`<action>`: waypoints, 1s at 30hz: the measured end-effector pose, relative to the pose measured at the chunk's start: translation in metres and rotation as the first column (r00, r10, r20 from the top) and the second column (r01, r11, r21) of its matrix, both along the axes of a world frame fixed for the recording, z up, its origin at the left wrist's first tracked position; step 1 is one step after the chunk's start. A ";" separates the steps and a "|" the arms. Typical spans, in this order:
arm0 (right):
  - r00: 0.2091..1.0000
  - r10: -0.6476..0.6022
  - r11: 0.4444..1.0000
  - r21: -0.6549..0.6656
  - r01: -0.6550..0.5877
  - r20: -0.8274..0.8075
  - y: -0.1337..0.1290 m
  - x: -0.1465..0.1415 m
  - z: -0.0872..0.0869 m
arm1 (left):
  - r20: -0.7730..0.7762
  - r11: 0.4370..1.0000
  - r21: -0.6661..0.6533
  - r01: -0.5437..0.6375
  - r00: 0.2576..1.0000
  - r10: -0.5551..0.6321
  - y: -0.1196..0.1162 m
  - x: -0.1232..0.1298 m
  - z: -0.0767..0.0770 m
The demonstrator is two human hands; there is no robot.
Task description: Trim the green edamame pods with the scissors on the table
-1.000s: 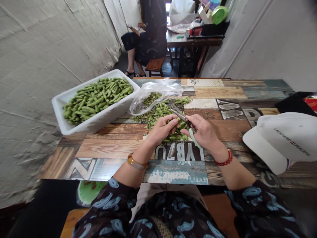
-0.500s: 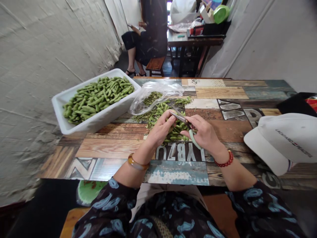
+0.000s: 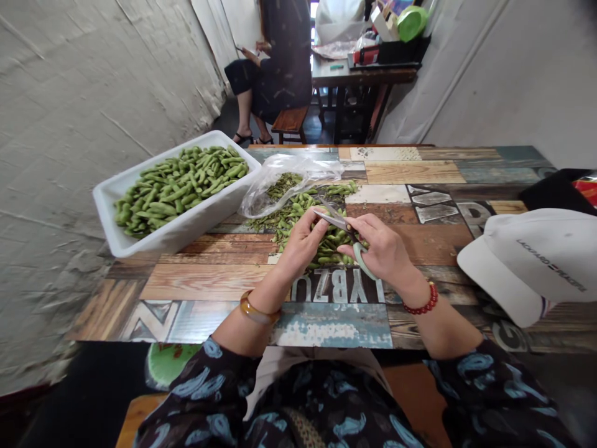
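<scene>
My right hand (image 3: pixel 380 246) is closed around a pair of scissors (image 3: pixel 362 260) with pale green handles. Their blades point left, slightly apart, and reach the fingertips of my left hand (image 3: pixel 302 242). Thumb and fingers of that hand are pinched together; whatever lies between them is hidden. Under both hands, a loose pile of green edamame pods (image 3: pixel 333 239) is spread over the table. Up and to the left, a white plastic tub (image 3: pixel 196 214) holds a large heap of edamame pods (image 3: pixel 181 186).
A clear plastic bag (image 3: pixel 308 167) lies behind the pile, with trimmed green bits (image 3: pixel 284 185) by it. On the right of the patterned table (image 3: pixel 196 280) rests a white cap (image 3: pixel 536 255). Beyond the table, a person (image 3: pixel 284 62) sits on a wooden stool (image 3: pixel 290 121).
The whole view has shifted slightly. My hands keep nearly the same pose over the pods, and the scissor blades look a little further apart.
</scene>
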State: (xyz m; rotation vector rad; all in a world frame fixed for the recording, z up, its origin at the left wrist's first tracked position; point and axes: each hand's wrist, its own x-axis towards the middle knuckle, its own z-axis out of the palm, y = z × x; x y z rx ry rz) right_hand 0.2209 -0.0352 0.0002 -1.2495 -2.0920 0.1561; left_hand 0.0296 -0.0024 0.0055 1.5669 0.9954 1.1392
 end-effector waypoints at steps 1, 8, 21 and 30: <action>1.000 0.004 1.000 0.000 -0.004 -0.001 0.000 0.000 0.000 | 0.000 1.000 0.006 -0.003 1.000 0.003 0.000 0.000 0.000; 1.000 0.024 1.000 -0.017 -0.025 -0.020 0.001 0.000 -0.004 | -0.039 0.997 0.055 0.058 0.998 -0.056 -0.001 0.000 -0.002; 0.995 0.060 0.998 0.011 -0.060 -0.075 0.001 -0.004 -0.008 | 0.048 0.998 0.024 0.059 0.997 -0.060 -0.003 0.003 -0.001; 0.993 0.002 1.000 -0.023 -0.005 -0.119 0.009 0.003 -0.012 | 0.288 0.966 -0.247 0.077 0.958 -0.003 -0.002 0.003 0.005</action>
